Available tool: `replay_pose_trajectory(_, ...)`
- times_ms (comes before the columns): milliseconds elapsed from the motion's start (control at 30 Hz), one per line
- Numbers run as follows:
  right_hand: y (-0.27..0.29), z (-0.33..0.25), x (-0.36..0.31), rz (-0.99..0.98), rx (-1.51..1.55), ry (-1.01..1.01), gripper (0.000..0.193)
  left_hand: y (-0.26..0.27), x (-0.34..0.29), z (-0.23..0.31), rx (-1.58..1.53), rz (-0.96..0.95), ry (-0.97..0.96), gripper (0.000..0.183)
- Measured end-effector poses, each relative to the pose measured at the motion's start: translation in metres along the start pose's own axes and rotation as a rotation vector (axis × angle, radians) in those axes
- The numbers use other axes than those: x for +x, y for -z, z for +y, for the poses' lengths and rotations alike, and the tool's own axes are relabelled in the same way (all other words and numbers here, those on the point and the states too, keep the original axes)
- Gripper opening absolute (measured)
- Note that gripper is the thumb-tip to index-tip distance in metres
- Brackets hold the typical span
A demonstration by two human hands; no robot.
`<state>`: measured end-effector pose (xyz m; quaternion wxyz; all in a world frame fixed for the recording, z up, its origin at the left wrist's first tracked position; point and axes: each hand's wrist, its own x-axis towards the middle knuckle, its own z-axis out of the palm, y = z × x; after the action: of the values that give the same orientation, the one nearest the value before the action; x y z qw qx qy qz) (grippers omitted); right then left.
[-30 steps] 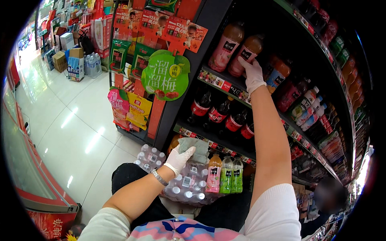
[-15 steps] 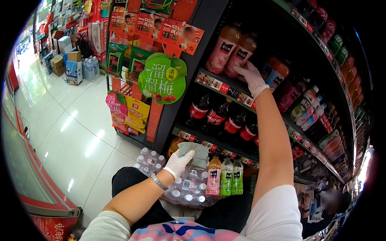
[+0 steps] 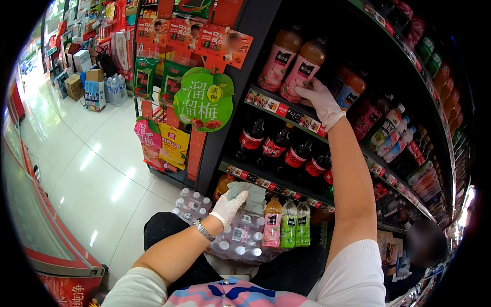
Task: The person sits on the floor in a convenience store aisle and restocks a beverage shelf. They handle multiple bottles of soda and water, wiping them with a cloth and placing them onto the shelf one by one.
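My right hand (image 3: 322, 102), in a white glove, grips the lower part of a juice bottle (image 3: 302, 74) with a pink peach label. That bottle stands slightly tilted at the front of the upper shelf, and its far side is hidden. Beside it on the left is a matching juice bottle (image 3: 279, 61). Low in front of me, my gloved left hand (image 3: 230, 204) is closed on a folded grey cloth (image 3: 250, 199), above shrink-wrapped bottles. Just right of the cloth stand a pink-labelled bottle (image 3: 272, 225) and two green-labelled bottles (image 3: 295, 225).
Cola bottles (image 3: 273, 148) line the shelf below, behind a price strip (image 3: 286, 110). Orange-drink bottles (image 3: 350, 89) stand right of my right hand. A snack rack (image 3: 197, 102) hangs at the left of the shelves. Another person (image 3: 424, 245) is at the lower right.
The right-hand juice bottle has come slightly forward and left at its base, with my right hand on it. My left hand and the cloth have stayed almost in place.
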<state>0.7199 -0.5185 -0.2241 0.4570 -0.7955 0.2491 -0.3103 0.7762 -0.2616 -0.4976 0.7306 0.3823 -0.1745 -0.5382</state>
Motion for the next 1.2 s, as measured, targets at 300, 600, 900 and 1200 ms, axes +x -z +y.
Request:
replay_pose_trajectory(300,-0.01,-0.001,-0.006,0.004,0.04,0.023,0.065,0.004,-0.001,0.002,0.007,-0.01,-0.006,0.04)
replay_pose_trajectory(600,-0.005,0.002,-0.005,0.0,0.009,0.093,0.051,0.002,0.001,0.003,0.083,-0.018,-0.006,0.044)
replay_pose_trajectory(900,-0.022,0.014,-0.059,0.309,-0.197,0.485,0.05,0.015,0.015,-0.009,0.035,0.089,0.002,0.044)
replay_pose_trajectory(1200,-0.09,0.131,-0.261,0.043,-0.971,0.125,0.047,0.015,0.015,-0.005,-0.206,-0.006,0.103,0.049)
